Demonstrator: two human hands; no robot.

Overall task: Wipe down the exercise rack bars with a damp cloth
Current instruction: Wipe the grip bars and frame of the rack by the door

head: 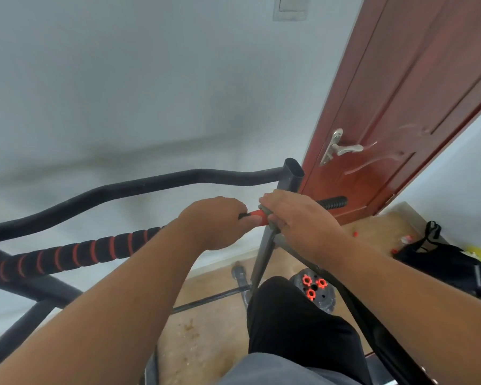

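Note:
The exercise rack's padded bar (75,255), black foam with red rings, runs from the lower left up to a ribbed black end (333,202) at the right. My left hand (214,220) grips this bar just left of an orange section (257,215). My right hand (297,218) lies over the bar beside the grey upright post (292,170) and holds a grey-green cloth (267,210) wrapped against the bar. Most of the cloth is hidden under the hand. A curved bare black bar (122,190) runs behind, joined to the post.
A red-brown door (400,93) with a silver handle (342,148) stands close behind the post. On the wooden floor lie a weight plate with orange knobs (314,287) and a black bag (433,251). My leg in black trousers (289,315) is below the hands.

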